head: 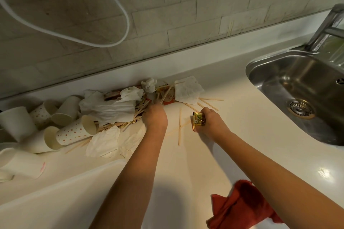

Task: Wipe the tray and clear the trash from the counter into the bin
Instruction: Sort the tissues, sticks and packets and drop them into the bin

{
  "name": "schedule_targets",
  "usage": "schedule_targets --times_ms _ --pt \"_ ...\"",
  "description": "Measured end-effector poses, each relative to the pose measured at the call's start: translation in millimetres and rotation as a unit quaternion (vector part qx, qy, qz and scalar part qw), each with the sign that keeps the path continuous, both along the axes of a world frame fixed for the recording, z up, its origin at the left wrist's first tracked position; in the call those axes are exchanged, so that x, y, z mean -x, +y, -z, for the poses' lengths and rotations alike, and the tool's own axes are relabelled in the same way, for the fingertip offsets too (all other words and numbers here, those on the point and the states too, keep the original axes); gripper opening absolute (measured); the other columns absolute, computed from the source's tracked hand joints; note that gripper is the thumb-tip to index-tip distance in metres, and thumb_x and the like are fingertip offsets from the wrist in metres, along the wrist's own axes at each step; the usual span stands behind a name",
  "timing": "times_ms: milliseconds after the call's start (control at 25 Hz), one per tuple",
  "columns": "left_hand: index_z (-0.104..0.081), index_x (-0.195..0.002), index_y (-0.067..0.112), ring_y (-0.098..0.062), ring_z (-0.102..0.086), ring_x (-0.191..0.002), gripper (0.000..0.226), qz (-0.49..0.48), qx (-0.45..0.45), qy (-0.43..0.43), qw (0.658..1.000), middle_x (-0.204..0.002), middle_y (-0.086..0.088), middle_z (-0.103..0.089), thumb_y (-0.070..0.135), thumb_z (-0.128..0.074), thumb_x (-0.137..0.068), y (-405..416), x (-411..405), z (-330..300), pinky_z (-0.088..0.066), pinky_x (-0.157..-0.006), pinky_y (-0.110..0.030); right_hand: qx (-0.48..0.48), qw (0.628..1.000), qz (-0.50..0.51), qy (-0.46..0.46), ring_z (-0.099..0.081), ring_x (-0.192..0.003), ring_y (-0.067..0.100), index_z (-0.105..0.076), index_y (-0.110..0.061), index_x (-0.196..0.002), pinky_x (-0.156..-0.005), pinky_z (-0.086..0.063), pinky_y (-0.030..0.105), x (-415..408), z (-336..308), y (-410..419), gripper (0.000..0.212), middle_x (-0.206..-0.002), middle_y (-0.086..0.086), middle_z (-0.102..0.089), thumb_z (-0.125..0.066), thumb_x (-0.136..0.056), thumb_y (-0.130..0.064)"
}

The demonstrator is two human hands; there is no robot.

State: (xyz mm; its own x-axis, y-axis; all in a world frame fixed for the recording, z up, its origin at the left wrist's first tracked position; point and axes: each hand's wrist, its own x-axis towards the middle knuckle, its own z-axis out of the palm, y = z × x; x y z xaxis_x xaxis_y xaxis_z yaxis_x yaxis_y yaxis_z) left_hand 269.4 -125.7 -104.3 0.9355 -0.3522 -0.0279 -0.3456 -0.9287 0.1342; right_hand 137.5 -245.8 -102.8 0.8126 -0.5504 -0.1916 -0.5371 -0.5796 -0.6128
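Nearest the camera, a red cloth (pixel 240 208) lies crumpled on the counter (pixel 242 154) by the right forearm, and a white tray (pixel 46 201) fills the lower left. Farther out, the right hand (pixel 210 122) is closed on a gold sachet (pixel 198 121), pinched between thumb and fingers just above the counter. The left hand (pixel 154 117) reaches into the trash pile; its fingers are hidden among the sticks (pixel 179 126), so its grip cannot be told. Loose sticks lie between and beyond the hands. Left of them lie crumpled napkins (pixel 109 108) and tipped paper cups (pixel 74 132); a flat napkin and an orange packet (pixel 168 96) sit near the wall. A sink (pixel 297 80) lies at far right; no bin is visible. Judged by appearance, all the trash is light: napkins are soft and compress into a fistful, sticks are thin, stiff and likely to slip unless bundled, cups crush easily and are best taken by the rim or nested, and sachets are slick and need a pinch.
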Motion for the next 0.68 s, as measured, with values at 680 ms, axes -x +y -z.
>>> schedule_targets --times_ms 680 --pt "-0.049 -0.081 0.012 -0.017 -0.059 -0.065 0.023 -0.172 0.466 0.339 0.799 -0.084 -0.005 -0.057 0.007 -0.032 -0.096 10 3 -46 -0.053 -0.081 -0.046 -0.011 1.000 0.002 -0.007 -0.047 -0.089 0.016 -0.050 -0.009 -0.112 -0.073 -0.036 0.026 4 2 -2 0.054 -0.105 0.006 -0.053 -0.079 -0.069 -0.021"
